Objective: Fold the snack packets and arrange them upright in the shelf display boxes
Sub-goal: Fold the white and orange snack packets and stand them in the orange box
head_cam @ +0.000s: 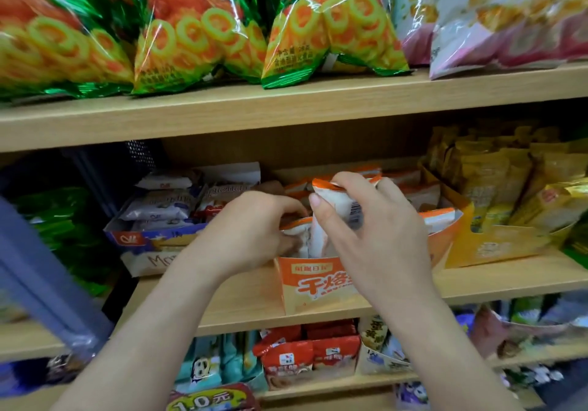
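An orange and white display box (313, 286) stands on the middle shelf. My right hand (378, 229) grips a folded white packet with an orange top edge (329, 200) and holds it upright over the box's front end. My left hand (254, 232) reaches into the box from the left, its fingers curled on the top of another packet (294, 227) standing inside. More orange-edged packets (410, 187) stand in the back of the box.
A blue and white box of packets (159, 235) sits left of the orange box, a yellow box of packets (496, 238) right of it. Large green ring-snack bags (197, 28) fill the wooden shelf above (286, 108). Red packets (311, 353) sit below.
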Demonstrator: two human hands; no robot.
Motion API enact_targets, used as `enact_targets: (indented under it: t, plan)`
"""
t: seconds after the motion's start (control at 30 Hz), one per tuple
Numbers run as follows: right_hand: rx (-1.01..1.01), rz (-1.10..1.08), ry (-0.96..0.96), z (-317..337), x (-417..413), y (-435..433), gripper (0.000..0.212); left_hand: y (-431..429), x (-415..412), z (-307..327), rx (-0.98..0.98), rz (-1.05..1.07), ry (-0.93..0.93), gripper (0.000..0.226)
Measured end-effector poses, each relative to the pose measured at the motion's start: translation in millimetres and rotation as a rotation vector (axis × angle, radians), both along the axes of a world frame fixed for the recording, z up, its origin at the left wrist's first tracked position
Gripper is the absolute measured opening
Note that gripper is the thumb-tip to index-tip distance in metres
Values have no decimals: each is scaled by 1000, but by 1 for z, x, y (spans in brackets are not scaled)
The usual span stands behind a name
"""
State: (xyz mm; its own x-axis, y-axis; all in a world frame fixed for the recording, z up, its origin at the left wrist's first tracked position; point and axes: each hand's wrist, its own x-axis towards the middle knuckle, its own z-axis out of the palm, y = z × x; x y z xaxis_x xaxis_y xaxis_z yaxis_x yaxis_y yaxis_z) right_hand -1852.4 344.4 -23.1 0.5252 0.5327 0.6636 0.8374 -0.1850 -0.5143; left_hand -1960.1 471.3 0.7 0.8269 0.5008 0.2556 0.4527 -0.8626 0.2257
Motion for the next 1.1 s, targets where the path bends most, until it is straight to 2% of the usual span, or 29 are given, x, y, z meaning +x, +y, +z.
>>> enact_targets:
  t: [0.07, 0.17, 0.33, 0.43, 0.47, 0.53, 0.6, 0.67, 0.77, 0.83, 0.9, 0.97, 1.03, 1.1]
  plan:
    - [-52, 15, 11, -6, -3, 0, 44, 2, -2, -3, 42, -6, -37, 31]
    - [-93, 2, -33, -12, -7, -1, 45, 3, -4, -7, 53, 1, -23, 34]
    - [-26, -113, -159, -9, -1, -8, 40, 4, -5, -4, -8, 8, -6, 39]
    - [-176, -178, -189, -18, 2, -8, 50, -1, -11, 5, -32, -61, 9, 21]
    - [-258, -217, -203, -23, 0, -7, 53, -4, -13, 7, -25, -72, 41, 23]
    - [-395, -254, -182, -29, -6, -8, 58, -12, -15, 6, 22, -71, 77, 41]
    - [-462, -227, -156, -31, -7, -11, 57, -21, -12, 2, 63, -104, 26, 55]
    - [-494, -159, -140, -31, -4, -16, 60, -29, -6, -5, 41, -181, -16, 60]
    - [-602, -25, -68, -28, 4, -25, 78, -33, 2, -23, 85, -209, -33, 53]
    - [-640, 30, -33, -26, 7, -30, 79, -34, 4, -35, 121, -199, -89, 49]
    - [-529, 72, 62, -24, 6, -33, 71, -35, 6, -45, 133, -183, -197, 44]
    - [-231, 29, 162, -18, 10, -34, 53, -35, 8, -54, 167, -156, -305, 37]
    - [-33, -50, 81, -6, 18, -30, 33, -37, 10, -58, 181, -135, -354, 34]
    - [-129, -38, 45, 8, 26, -19, 25, -37, 10, -61, 183, -131, -377, 33]
